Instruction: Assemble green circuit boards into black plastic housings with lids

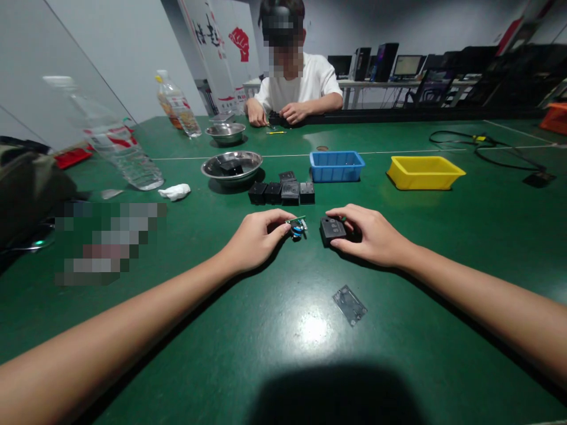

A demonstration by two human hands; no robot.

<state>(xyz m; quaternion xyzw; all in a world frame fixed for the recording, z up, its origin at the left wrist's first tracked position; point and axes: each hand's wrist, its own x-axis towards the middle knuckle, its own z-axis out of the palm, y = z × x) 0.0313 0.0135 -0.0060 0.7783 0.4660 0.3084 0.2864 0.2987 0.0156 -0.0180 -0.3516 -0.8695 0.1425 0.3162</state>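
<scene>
Between the thumb and fingertips of my left hand [259, 239] is a small circuit board [296, 228] with blue and white components. To its right, my right hand [374, 236] grips a black box [332, 231] with raised letters on its face, close to the green table [248, 342]. The board and the box are apart. A flat dark plate [349, 305] lies on the table, nearer to me than both hands. Just beyond my hands, several black boxes [290, 192] stand in a group.
Behind the boxes are a metal bowl [232, 166] holding black parts, a second bowl [225, 134], a blue bin [337, 167] and a yellow bin [424, 174]. Bottles [119, 147] and a crumpled tissue [175, 192] are at left. A person [296, 88] sits opposite.
</scene>
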